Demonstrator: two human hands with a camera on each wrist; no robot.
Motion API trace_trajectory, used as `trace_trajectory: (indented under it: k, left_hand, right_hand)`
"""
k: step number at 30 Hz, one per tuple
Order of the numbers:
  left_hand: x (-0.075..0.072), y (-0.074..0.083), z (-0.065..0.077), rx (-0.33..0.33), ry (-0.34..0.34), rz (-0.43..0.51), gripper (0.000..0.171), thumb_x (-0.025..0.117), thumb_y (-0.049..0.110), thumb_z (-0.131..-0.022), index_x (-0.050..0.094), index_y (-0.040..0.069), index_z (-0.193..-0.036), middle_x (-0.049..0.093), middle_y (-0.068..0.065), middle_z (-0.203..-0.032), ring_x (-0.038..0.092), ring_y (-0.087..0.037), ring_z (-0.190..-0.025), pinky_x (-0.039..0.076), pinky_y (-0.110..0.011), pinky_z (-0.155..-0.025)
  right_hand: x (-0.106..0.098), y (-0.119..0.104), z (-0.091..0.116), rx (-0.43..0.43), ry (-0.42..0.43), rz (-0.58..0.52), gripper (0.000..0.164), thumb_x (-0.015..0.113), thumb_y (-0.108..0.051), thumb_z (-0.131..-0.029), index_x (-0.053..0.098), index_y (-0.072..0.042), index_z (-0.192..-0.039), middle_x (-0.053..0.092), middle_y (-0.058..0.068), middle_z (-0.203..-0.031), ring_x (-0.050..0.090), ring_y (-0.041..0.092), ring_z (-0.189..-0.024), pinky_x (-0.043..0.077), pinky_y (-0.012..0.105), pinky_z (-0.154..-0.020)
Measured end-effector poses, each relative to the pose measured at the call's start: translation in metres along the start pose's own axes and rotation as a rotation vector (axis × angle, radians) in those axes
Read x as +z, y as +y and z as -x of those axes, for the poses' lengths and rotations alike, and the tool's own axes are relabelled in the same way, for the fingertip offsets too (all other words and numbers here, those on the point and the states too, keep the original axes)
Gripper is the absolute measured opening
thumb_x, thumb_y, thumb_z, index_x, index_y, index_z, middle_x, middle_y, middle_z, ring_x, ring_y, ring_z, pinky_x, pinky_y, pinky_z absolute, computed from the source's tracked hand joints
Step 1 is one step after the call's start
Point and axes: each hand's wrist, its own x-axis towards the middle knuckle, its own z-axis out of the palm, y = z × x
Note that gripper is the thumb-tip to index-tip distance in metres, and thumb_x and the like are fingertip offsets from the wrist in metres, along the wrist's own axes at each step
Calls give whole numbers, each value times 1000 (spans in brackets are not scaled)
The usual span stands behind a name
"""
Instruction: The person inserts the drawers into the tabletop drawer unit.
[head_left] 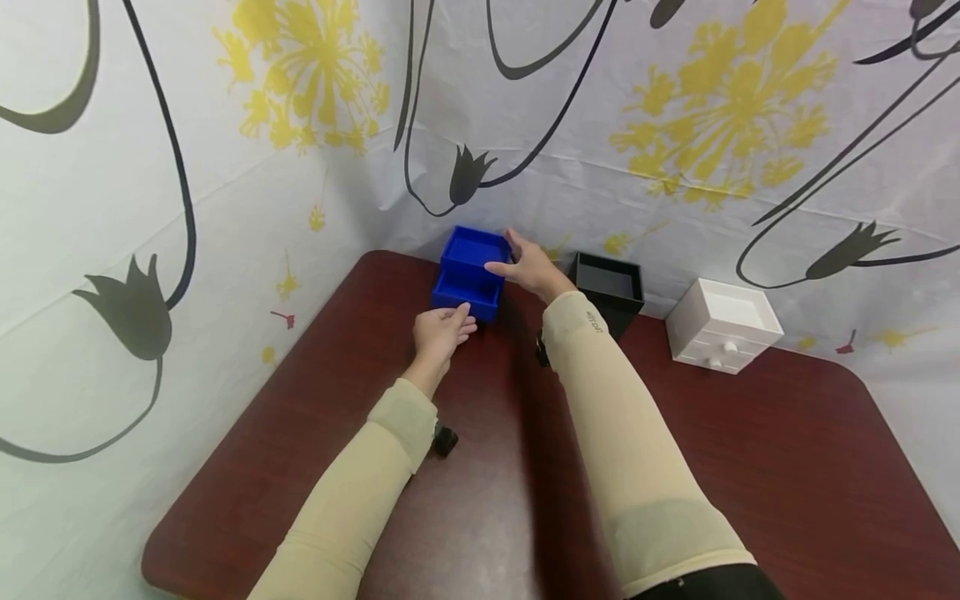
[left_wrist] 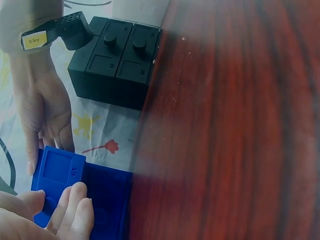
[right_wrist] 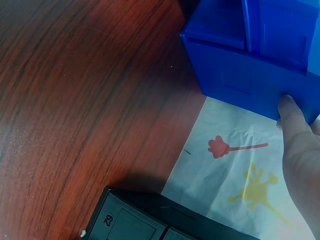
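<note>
A small blue drawer box (head_left: 476, 247) stands at the back left of the table, its upper drawer (head_left: 468, 290) pulled out and bare inside. My left hand (head_left: 441, 333) is at that drawer's front; in the left wrist view its thumb and fingers pinch the knob (left_wrist: 49, 202). The lower drawer (left_wrist: 107, 200) sits back in the body, shaded. My right hand (head_left: 534, 271) grips the box's right side, thumb toward the front and fingers toward the back. In the right wrist view a fingertip (right_wrist: 287, 102) presses on the side wall.
To the right stands a black drawer box (head_left: 609, 279), partly behind my right forearm, then a white drawer box (head_left: 726, 321) with two round knobs. A flower-printed white cloth (head_left: 570, 192) hangs behind the reddish-brown table (head_left: 480, 500).
</note>
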Motion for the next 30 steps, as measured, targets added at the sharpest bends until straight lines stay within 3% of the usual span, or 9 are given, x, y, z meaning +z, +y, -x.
trace_trajectory:
  k: [7,15,23,30]
  left_hand:
    - [1,-1,2,-22,-10,-4,40,69,34,-99,72,-2,-116,77,-13,-101,76,-19,-91,59,-31,-83]
    - [-3,0,1,-16,-9,5,38,70,34,-98,72,-1,-112,77,-14,-101,76,-20,-92,59,-31,-83]
    - [-4,1,-3,-128,-72,184,40,71,30,-98,66,-3,-118,74,-18,-110,75,-24,-98,59,-32,-85]
    - [-2,3,-6,-168,-96,235,40,71,31,-97,65,-2,-119,74,-17,-112,74,-23,-100,59,-32,-85]
  right_hand:
    - [2,3,5,-2,-2,47,99,72,-40,-95,6,-17,-165,15,-2,-170,16,23,-155,30,42,-119]
    - [7,4,3,-39,-8,1,100,73,-38,-94,7,-14,-165,16,0,-170,15,24,-155,26,41,-121]
    - [6,2,1,-26,-17,5,99,71,-36,-96,5,-12,-165,13,2,-170,14,24,-155,24,40,-122]
    - [2,1,2,-35,-10,12,98,71,-35,-97,5,-11,-165,13,3,-170,14,25,-155,23,40,-122]
